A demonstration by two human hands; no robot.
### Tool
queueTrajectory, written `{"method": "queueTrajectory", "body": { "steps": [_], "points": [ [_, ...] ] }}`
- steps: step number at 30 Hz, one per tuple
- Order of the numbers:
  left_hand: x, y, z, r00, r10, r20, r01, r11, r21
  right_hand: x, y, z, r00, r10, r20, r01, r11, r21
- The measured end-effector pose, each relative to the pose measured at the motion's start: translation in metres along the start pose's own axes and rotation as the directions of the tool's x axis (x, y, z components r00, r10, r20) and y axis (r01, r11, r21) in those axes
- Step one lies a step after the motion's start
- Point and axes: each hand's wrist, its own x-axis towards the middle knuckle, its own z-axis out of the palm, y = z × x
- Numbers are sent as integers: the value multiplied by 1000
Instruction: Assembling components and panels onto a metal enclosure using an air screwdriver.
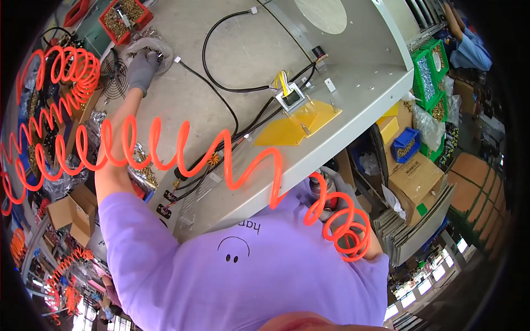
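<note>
My left hand [143, 70], in a grey glove, reaches into a clear plastic bag [164, 62] of small metal parts at the far left. Its fingers are bent together among the parts; what they pinch is too small to make out. Close to my body on the right, my right hand [349, 188], also gloved, is wrapped round a silver air tool with red on it [321, 190], partly hidden by the coiled orange air hose [277, 177]. Between the hands lies a grey metal housing [359, 95] carrying a transformer [291, 99], yellow sheet [298, 126] and black cables [207, 55].
A red bin of brass-coloured screws [117, 25] stands beside the bag, near a round wire fan guard [116, 80]. The hose stretches across my left forearm. At right are green bins [425, 77], a blue bin [406, 144], a cardboard box [415, 179] and another person's arm [454, 23].
</note>
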Motion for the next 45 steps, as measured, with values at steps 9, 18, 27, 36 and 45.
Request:
{"method": "queueTrajectory", "body": {
  "steps": [9,18,27,36,45],
  "points": [
    [-115,159,-72,781,492,384,101,507,-856,-2,18,3,998,3,-66,-14,985,-170],
    [-162,208,-112,405,722,562,439,386,-812,-1,-1,-3,998,55,-9,-56,992,-112],
    [-181,222,-115,455,608,651,696,214,-686,-1,11,-5,1000,-20,20,23,992,-128],
    [-194,221,-113,520,519,678,622,314,-717,1,13,-4,998,-53,26,56,991,-122],
    [-202,226,-112,618,556,555,427,355,-831,0,12,0,999,38,2,-38,993,-116]
  ]
}}
